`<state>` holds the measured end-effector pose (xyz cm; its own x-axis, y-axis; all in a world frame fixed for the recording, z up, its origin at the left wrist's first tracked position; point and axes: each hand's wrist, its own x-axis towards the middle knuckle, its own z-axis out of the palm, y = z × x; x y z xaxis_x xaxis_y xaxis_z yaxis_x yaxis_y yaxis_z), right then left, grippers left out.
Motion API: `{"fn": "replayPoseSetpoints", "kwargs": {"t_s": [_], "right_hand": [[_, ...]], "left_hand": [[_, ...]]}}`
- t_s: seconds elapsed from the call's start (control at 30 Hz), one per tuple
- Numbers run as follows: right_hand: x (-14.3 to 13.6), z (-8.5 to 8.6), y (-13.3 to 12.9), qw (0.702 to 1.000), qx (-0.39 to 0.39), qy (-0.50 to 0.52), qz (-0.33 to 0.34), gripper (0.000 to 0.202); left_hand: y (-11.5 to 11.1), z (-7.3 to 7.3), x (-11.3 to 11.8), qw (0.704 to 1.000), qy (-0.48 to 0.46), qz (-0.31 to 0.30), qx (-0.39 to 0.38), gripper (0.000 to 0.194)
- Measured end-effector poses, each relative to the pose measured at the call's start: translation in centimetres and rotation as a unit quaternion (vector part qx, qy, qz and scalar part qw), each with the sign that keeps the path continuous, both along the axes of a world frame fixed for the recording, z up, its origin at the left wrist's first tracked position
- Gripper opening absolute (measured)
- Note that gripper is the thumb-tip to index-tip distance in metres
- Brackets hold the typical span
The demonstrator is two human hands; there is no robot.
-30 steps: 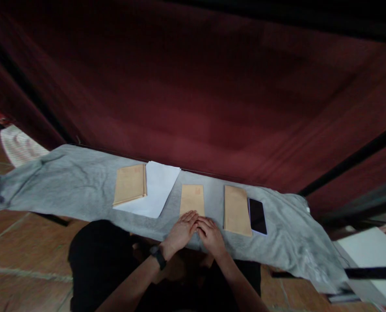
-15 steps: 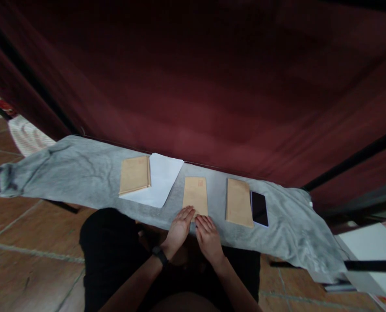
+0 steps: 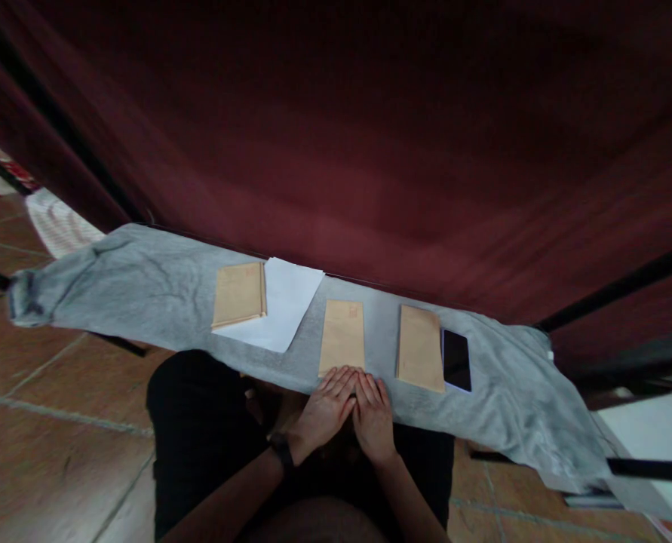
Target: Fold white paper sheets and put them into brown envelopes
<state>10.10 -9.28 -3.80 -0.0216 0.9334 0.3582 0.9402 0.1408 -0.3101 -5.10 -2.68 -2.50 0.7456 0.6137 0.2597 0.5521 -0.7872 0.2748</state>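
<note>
A brown envelope (image 3: 342, 332) with a small red mark lies flat on the grey cloth (image 3: 166, 290). My left hand (image 3: 329, 407), a dark band on its wrist, rests its flat fingers on the envelope's near end. Beside it, my right hand (image 3: 373, 413) lies with outstretched fingers at the same end, near its right corner. The two hands touch or nearly touch at the fingertips. To the left, more brown envelopes (image 3: 239, 292) lie partly over white paper (image 3: 291, 300). Another brown stack (image 3: 419, 347) lies to the right, against a dark phone (image 3: 456, 360).
A dark red curtain (image 3: 336, 166) hangs behind the cloth-covered surface. Black metal bars (image 3: 624, 285) run at both sides. A white board or box (image 3: 652, 434) stands at the lower right. Brown tiles (image 3: 47, 452) cover the floor.
My left hand has moved right along the envelope's near edge, and both hands now lie side by side with flatter fingers. The view has shifted slightly.
</note>
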Motion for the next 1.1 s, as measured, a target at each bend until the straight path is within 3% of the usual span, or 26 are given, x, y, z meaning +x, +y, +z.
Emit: {"fn": "replayPoseSetpoints", "kwargs": {"t_s": [0.27, 0.5, 0.77, 1.1], "right_hand": [[0.5, -0.6, -0.3, 0.999, -0.006, -0.022, 0.026, 0.052], [0.6, -1.1, -0.4, 0.999, 0.002, -0.026, 0.024, 0.049], [0.8, -0.6, -0.3, 0.999, 0.010, -0.007, 0.033, 0.048], [1.0, -0.1, 0.1, 0.999, 0.020, -0.001, 0.042, 0.046]], "left_hand": [[0.0, 0.3, -1.7, 0.999, 0.018, -0.031, -0.012, 0.070], [0.4, 0.4, -2.9, 0.999, 0.018, -0.045, -0.024, 0.072], [1.0, 1.2, -2.4, 0.999, 0.032, -0.020, -0.016, 0.045], [2.2, 2.9, -1.6, 0.996, 0.076, -0.048, 0.002, 0.039]]}}
